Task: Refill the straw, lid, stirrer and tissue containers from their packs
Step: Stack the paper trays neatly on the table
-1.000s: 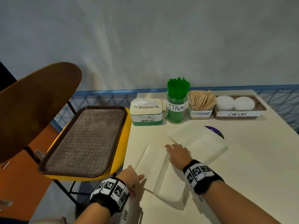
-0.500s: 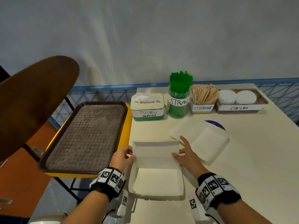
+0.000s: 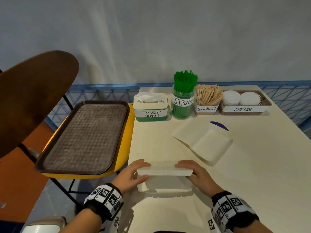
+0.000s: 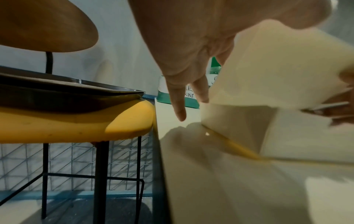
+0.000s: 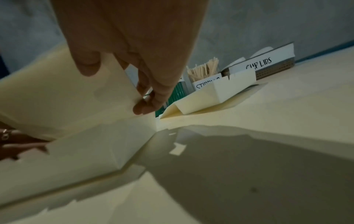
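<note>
Head view: the cream box (image 3: 165,180), at the table's (image 3: 252,165) near edge, is now nearly folded shut, its raised lid gripped by left hand (image 3: 131,174) and right hand (image 3: 196,174), suggesting refilling is finished.

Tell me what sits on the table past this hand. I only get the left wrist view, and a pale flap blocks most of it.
Observer: The head view shows four labelled containers in a row: tissues, straws, stirrers, cup lids.
Visitor: And the flap?
Observer: It is the lid of a pale box, half folded over. The left hand and right hand each pinch one end of it.
Visitor: Anything else nearby?
Observer: A second box lies open behind the first, apart from it.
</note>
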A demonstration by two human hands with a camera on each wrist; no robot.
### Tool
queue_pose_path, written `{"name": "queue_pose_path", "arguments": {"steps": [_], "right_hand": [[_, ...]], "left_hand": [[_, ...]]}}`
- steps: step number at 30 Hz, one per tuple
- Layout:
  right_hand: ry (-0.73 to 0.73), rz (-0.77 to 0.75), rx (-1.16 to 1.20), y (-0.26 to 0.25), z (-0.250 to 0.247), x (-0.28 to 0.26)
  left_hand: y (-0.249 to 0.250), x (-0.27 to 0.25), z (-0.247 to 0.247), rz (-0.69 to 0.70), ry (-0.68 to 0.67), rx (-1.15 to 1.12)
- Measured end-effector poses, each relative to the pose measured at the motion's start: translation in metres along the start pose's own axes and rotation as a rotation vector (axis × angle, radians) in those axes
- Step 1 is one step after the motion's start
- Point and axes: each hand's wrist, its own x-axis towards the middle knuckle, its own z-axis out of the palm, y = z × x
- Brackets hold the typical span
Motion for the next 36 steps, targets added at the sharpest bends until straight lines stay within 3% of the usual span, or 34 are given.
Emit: {"name": "queue_pose_path", "arguments": {"steps": [4, 6, 11, 13, 16, 21, 24, 28, 33, 36], "right_hand": [[-0.264, -0.006, -0.349, 0.008, -0.002, -0.008], [-0.319, -0.005, -0.482, 0.007, -0.002, -0.009], [-0.224, -0.086, -0.728, 0.011, 0.007, -0.007], [-0.181, -0.117, -0.775, 0.011, 0.013, -0.01], [-0.092, -0.113, -0.884, 0.011, 0.016, -0.011], [0.03, -0.197, -0.966, 0.018, 0.023, -0.011], [-0.039, -0.207, -1.003, 0.021, 0.018, -0.006], [-0.112, -0.226, -0.961, 0.017, 0.013, -0.001], [-0.089, -0.281, -0.83, 0.014, 0.008, -0.002], [-0.038, -0.299, -0.761, 0.017, 0.009, -0.001]], "left_hand": [[0.0, -0.01, 0.012, 0.026, -0.077, 0.203], [-0.004, -0.009, 0.02, 0.025, -0.115, 0.339], [-0.006, -0.001, 0.029, 0.087, -0.153, 0.555], [-0.013, 0.001, 0.031, 0.163, -0.043, 0.717], [-0.011, 0.003, 0.032, 0.047, -0.033, 0.85], [-0.009, -0.002, 0.039, 0.063, -0.035, 0.923], [-0.014, 0.001, 0.04, 0.121, -0.093, 0.996], [-0.023, 0.004, 0.044, 0.235, -0.103, 0.917], [-0.012, 0.007, 0.039, 0.19, -0.116, 0.75], [0.0, 0.016, 0.034, 0.062, -0.16, 0.728]]}}
